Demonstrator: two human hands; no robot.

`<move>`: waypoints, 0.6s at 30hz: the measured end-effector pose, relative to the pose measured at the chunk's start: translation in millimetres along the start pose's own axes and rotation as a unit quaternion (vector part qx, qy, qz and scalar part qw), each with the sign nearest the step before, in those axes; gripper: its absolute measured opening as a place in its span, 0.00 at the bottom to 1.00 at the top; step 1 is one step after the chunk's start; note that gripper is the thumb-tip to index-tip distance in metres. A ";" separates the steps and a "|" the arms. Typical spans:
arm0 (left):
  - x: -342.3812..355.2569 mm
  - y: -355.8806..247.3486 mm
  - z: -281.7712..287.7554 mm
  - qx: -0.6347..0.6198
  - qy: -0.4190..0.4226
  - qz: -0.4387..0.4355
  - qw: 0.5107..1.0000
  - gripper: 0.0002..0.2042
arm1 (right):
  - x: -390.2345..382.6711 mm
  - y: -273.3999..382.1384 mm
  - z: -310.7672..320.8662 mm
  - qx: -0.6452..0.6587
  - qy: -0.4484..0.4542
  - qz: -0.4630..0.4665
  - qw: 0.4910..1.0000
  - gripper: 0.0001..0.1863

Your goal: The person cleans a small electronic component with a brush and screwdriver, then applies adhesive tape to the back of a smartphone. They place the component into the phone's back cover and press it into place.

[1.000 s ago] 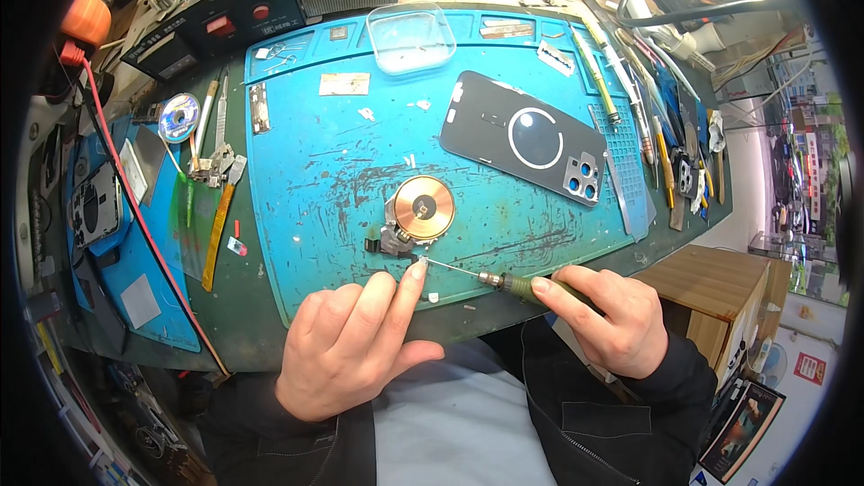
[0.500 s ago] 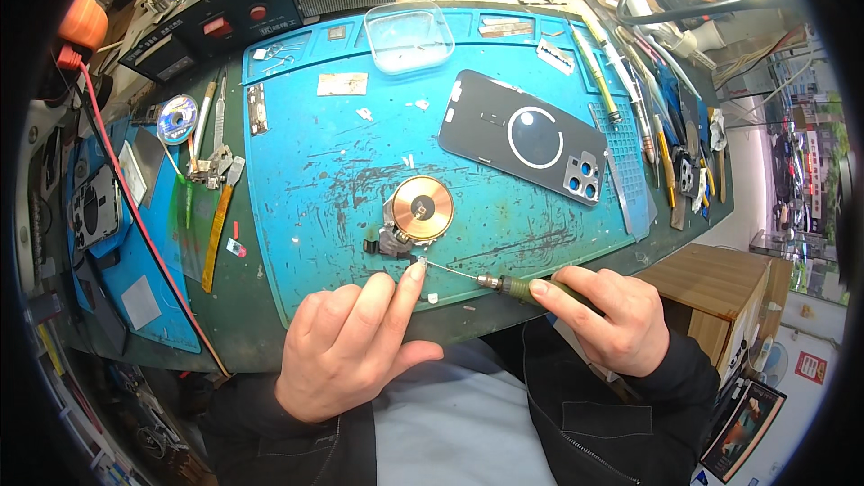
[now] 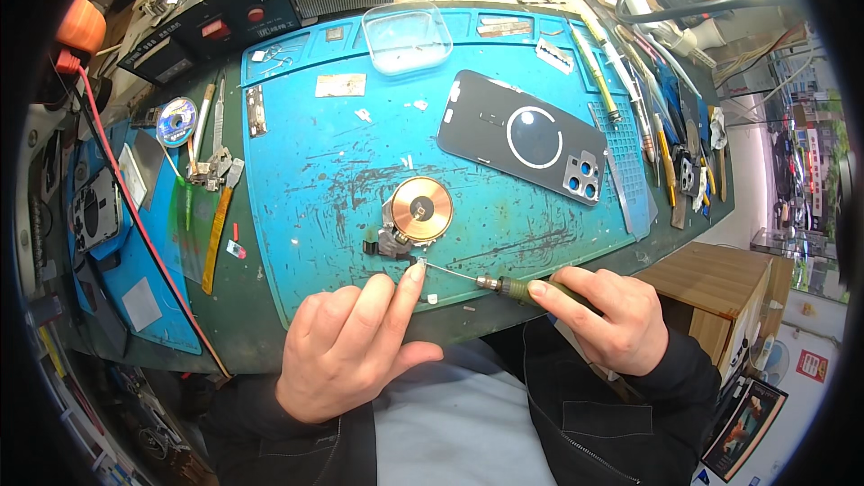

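My left hand (image 3: pixel 346 337) stretches its index finger forward and presses the fingertip on a small pale piece at the end of a dark flex cable (image 3: pixel 390 243). Its thumb stands apart and the other fingers are loosely bent. That cable joins a round copper charging coil (image 3: pixel 421 209), lying flat on the blue work mat (image 3: pixel 333 180). In my right hand (image 3: pixel 607 315) is a green-handled precision knife (image 3: pixel 520 291), held low and slanting left. The thin metal tip reaches the piece by my left fingertip; the exact contact is too small to make out.
A dark phone back cover (image 3: pixel 522 137) with a white ring lies beyond my right hand. Farther back stands a clear plastic box (image 3: pixel 407 39). Pens and hand tools (image 3: pixel 643 94) line the right side; a solder wire spool (image 3: pixel 177 120) and a yellow-handled scraper (image 3: pixel 219 234) lie left.
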State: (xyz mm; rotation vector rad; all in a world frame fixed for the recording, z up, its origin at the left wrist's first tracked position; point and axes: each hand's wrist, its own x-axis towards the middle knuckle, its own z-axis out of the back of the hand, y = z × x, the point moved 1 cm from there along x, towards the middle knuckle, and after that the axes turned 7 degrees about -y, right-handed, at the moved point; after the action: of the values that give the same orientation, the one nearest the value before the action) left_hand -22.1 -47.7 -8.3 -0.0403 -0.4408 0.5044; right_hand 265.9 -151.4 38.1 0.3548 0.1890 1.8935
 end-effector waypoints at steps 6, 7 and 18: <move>-0.3 -0.1 -0.7 0.000 -0.002 0.000 1.000 0.30 | 0.0 -0.7 -0.1 -0.002 0.000 0.004 1.000 0.34; -0.3 -0.1 -0.8 0.000 -0.002 0.001 1.000 0.30 | 0.1 -0.6 -0.1 -0.003 0.000 0.004 1.000 0.34; -1.0 -0.8 -1.8 0.002 -0.003 0.004 1.000 0.32 | 2.9 0.4 2.6 -0.010 0.016 0.014 1.000 0.33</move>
State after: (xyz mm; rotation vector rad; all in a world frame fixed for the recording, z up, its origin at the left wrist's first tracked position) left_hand -21.8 -48.7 -10.2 -0.0355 -0.4457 0.5129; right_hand 265.6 -148.9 41.1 0.3158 0.1880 1.9275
